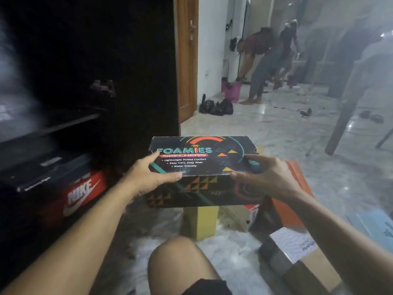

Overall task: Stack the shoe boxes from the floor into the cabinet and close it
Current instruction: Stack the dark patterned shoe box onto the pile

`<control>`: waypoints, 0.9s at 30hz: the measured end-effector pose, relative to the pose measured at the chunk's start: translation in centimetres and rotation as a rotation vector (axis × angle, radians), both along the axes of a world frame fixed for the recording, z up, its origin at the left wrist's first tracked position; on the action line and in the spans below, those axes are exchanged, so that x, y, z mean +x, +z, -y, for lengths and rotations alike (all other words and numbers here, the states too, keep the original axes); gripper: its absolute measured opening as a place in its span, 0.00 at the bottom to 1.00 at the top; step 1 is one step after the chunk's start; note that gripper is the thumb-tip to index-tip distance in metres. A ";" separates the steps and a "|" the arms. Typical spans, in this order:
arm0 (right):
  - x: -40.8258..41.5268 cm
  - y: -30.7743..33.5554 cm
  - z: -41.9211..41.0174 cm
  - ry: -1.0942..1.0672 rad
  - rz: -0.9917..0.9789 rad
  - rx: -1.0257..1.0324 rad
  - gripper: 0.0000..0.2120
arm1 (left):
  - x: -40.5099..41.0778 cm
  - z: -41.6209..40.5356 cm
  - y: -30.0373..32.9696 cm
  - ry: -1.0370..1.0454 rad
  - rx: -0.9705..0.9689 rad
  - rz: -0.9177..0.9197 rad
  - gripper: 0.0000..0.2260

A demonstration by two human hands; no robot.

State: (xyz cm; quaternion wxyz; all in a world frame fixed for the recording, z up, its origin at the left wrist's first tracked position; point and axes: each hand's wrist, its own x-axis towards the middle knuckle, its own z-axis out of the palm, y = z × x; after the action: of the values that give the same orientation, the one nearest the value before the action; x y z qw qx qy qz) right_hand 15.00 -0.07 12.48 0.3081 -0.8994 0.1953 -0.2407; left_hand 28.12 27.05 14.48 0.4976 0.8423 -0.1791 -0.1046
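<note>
A black Foamies Skechers shoe box (pixel 202 162) with coloured shapes hangs in the air in front of me, held level. My left hand (pixel 148 175) grips its left end, thumb on the lid. My right hand (pixel 268 175) grips its right end, fingers spread over the lid. The dark cabinet (pixel 89 60) stands open on the left. Inside it, a red Nike box (pixel 83 192) lies at the bottom with a black box (pixel 42 169) on top of it.
On the floor under and right of the held box lie a yellow box (pixel 202 222), an orange box (pixel 295 188), a brown box with a white label (pixel 297 252) and a pale blue box (pixel 374 226). My knee (pixel 180 265) is in front. Two people stand far back; a chair leg (pixel 344 120) is right.
</note>
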 end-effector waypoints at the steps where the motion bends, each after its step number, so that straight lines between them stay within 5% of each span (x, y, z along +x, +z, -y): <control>1: 1.3 0.2 -1.3 0.041 -0.017 -0.008 0.36 | 0.3 -1.8 0.2 0.033 -0.007 -0.004 0.45; 4: 5.5 0.5 -5.5 0.166 -0.056 -0.032 0.33 | 1.3 -6.9 0.5 0.131 -0.019 -0.048 0.44; 8: 11.8 0.0 -10.2 0.296 -0.127 -0.073 0.41 | 2.9 -12.6 0.3 0.251 -0.021 -0.084 0.43; 17: 25.2 -1.1 -20.3 0.646 -0.203 -0.006 0.26 | 9.3 -22.6 -2.4 0.560 -0.090 -0.127 0.46; 27: 41.5 -4.9 -27.0 0.788 -0.146 -0.015 0.31 | 18.7 -27.4 -5.7 0.805 -0.163 -0.030 0.46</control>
State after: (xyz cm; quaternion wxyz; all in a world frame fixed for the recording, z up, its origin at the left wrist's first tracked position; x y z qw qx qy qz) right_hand 56.47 26.94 7.58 0.3555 -0.9225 -0.1452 -0.0408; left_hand 46.80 54.45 8.82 0.5663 0.8014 0.1642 0.1006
